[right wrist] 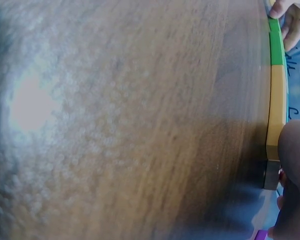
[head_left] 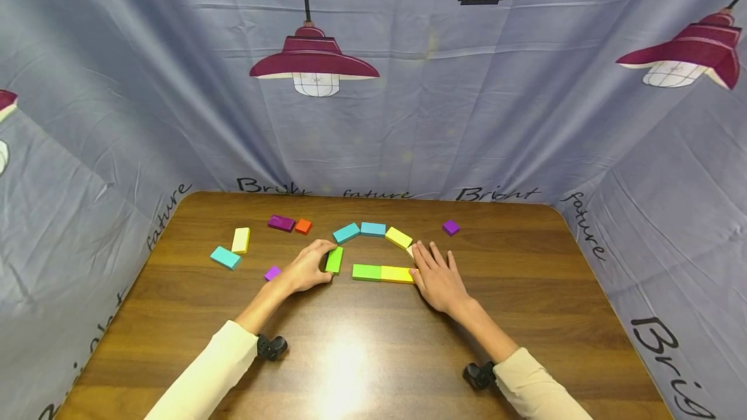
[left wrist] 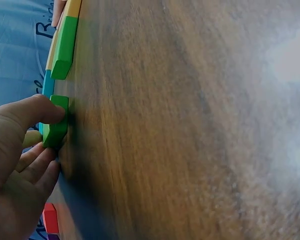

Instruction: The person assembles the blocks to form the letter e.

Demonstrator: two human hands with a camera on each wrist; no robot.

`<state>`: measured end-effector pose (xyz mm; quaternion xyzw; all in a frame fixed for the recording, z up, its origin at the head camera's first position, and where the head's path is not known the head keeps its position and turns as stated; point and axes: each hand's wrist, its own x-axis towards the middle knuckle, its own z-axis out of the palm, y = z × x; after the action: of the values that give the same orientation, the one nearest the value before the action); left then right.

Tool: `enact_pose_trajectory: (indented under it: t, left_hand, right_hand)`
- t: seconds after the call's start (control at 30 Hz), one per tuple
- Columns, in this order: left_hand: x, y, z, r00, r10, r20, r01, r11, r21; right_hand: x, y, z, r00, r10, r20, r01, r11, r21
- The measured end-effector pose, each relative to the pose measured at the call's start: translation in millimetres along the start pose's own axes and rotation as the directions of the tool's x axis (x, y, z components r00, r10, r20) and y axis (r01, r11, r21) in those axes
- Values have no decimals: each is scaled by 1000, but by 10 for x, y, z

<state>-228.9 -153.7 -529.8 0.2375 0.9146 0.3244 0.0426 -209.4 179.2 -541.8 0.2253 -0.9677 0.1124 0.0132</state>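
My left hand (head_left: pixel 307 267) pinches a green block (head_left: pixel 334 260) between thumb and fingers at the left end of a curved line of blocks. In the left wrist view the thumb presses this green block (left wrist: pixel 56 127) near its top. The curve runs on through two blue blocks (head_left: pixel 373 229) and a yellow block (head_left: pixel 399 238) to a pale block (head_left: pixel 410 251), partly hidden by fingertips. Below it a second green block (head_left: pixel 366 272) and another yellow block (head_left: pixel 397 275) lie end to end. My right hand (head_left: pixel 438 279) rests with straight fingers over the right end of this row.
Left of the curve lie a plum block (head_left: pixel 281 223), a red block (head_left: pixel 303 226), a pale yellow block (head_left: pixel 240 240), a turquoise block (head_left: pixel 225 257) and a small purple block (head_left: pixel 272 273). Another purple block (head_left: pixel 451 227) lies at right. Curtains border the wooden table (head_left: pixel 513 238).
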Motion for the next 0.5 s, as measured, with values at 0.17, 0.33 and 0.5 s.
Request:
enact_pose_trajectory:
  t: [0.17, 0.33, 0.5]
  left_hand:
    - [-11, 10, 6, 1000, -12, -2, 12, 1000, -9]
    - [-19, 12, 11, 999, -31, -9, 31, 999, -14]
    - [-34, 10, 2, 999, -25, -24, 25, 999, -22]
  right_hand:
    - [4, 7, 9, 1000, -2, 3, 2, 1000, -1]
    - [7, 9, 13, 1000, -4, -3, 4, 1000, -2]
    - [2, 3, 4, 1000, 1, -4, -1, 1000, -2]
